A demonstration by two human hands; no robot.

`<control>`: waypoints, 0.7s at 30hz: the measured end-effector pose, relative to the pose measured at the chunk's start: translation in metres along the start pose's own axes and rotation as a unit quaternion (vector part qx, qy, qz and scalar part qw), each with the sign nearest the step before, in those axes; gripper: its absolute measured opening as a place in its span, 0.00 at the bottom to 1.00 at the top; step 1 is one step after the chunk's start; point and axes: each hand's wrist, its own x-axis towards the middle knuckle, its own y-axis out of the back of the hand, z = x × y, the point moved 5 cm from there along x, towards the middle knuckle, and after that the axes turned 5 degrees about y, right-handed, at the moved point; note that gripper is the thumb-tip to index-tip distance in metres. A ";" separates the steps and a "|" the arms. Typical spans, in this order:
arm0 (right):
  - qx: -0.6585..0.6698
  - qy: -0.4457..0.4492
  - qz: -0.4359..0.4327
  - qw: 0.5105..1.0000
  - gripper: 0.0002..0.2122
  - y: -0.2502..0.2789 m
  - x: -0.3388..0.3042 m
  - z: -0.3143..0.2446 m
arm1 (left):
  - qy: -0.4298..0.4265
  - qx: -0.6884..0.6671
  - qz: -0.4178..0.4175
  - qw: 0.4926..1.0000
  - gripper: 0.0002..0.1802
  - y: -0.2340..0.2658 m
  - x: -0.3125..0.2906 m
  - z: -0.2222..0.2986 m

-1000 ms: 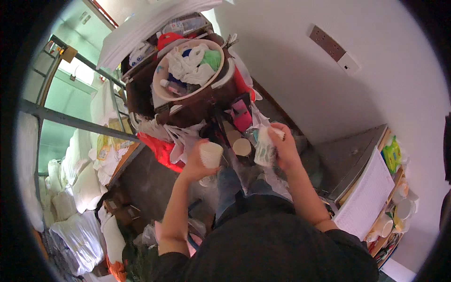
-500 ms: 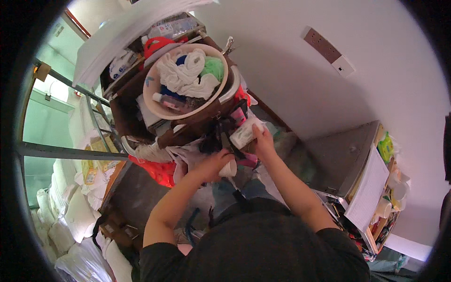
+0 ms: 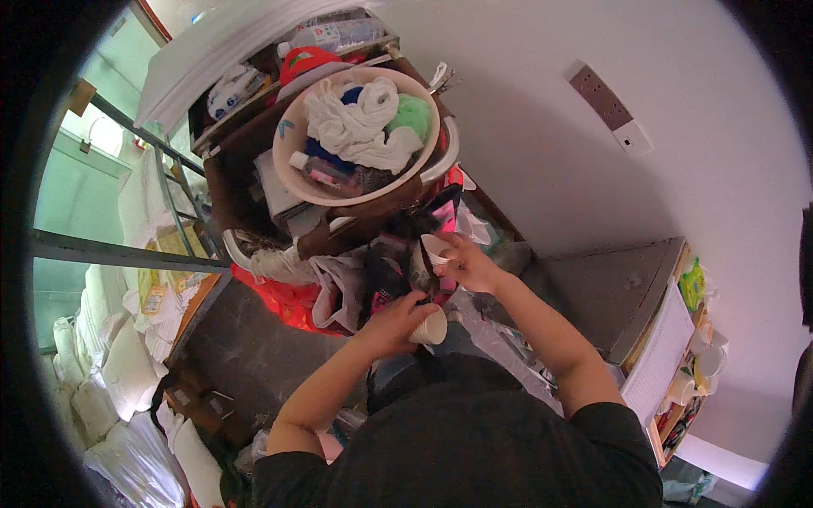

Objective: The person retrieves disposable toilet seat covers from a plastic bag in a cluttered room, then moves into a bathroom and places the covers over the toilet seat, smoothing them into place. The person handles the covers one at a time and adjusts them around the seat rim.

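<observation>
My left hand [image 3: 396, 327] is wrapped round a short stack of white paper cups [image 3: 431, 328], held tilted low in front of my body. Just above and to the right, my right hand [image 3: 471, 266] grips a white paper cup [image 3: 435, 250] by its side, its pale inside partly showing. The two hands are apart, and so are the cups. Beneath and beyond them lie dark and pink bags [image 3: 389, 269], partly hidden by my hands. A crumpled clear plastic wrapper [image 3: 500, 343] lies below my right forearm.
Beyond my hands, a pale pink basin [image 3: 289, 176] holds white cloths, a green mesh puff and a bottle. A red bag [image 3: 279, 300] hangs at left, near a metal bed frame [image 3: 127, 252]. At right stand a grey cabinet [image 3: 601, 288] and a shelf with cups [image 3: 680, 389].
The white paper cup in my right hand has turned, so its inside now shows. My left hand has shifted right and slightly nearer with its stack. The whole view has moved a little.
</observation>
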 end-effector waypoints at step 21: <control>-0.276 -0.031 -0.128 0.952 0.10 -0.016 0.025 0.003 | 0.049 -0.057 0.030 0.997 0.49 -0.023 0.004 -0.003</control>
